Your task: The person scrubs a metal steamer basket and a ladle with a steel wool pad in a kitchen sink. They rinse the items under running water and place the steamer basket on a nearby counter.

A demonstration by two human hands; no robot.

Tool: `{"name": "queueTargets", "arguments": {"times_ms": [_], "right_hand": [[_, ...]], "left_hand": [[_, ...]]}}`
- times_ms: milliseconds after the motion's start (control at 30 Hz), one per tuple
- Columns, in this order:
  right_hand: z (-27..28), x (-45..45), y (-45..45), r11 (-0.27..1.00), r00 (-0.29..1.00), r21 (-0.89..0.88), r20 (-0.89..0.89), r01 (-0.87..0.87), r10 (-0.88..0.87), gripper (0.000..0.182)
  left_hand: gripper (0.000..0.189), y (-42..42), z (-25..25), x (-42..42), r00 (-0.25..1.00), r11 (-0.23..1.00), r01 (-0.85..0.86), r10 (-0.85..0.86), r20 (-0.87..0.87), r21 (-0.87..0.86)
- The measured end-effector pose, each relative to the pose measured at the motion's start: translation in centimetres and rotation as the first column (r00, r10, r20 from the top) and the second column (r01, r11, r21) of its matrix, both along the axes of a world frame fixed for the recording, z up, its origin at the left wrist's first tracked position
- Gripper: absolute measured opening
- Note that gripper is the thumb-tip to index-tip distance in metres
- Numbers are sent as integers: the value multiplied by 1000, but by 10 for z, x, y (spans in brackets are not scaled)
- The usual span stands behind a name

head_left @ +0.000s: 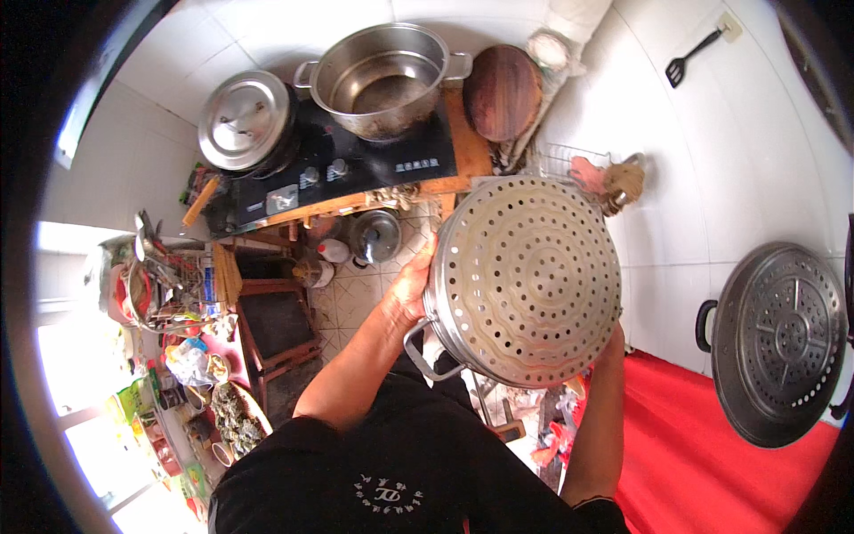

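A round metal steamer tier [534, 280] with a perforated bottom is held up in front of my body, its holes facing me. My left hand [412, 284] grips its left side, just above a loop handle [434, 364]. On the lower right edge is my right hand [610, 347], its fingers mostly hidden behind the rim. Beyond, a wide stainless steel pot [380, 87] without a lid stands on the black glass cooktop [373, 163]. To its left sits another pot covered by a metal lid [245, 120].
A round wooden cutting board [504, 93] leans at the wall beside a wire rack [567, 159]. A black perforated steamer pan [779, 344] hangs at right above a red cloth [700, 440]. Left are cluttered shelves and a utensil basket [150, 294]. A glass lid [375, 237] lies low near the floor.
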State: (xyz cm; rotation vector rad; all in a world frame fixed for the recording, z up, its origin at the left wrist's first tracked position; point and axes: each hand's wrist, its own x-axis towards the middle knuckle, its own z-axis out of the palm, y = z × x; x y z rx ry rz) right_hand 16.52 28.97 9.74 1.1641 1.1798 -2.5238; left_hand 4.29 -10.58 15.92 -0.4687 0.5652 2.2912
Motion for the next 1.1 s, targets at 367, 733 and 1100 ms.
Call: {"name": "queueTargets", "arguments": {"times_ms": [367, 733, 1100], "right_hand": [[-28, 16, 6, 996, 996, 59, -55, 67, -64, 41], [9, 26, -6, 982, 994, 173, 67, 69, -82, 27], [-11, 32, -18, 988, 996, 145, 55, 57, -66, 28]], "left_hand": [[82, -3, 99, -20, 959, 931, -56, -50, -278, -361], [55, -45, 272, -139, 468, 429, -407, -660, -587, -807], [33, -71, 177, -290, 398, 115, -650, -791, -465, -752]]}}
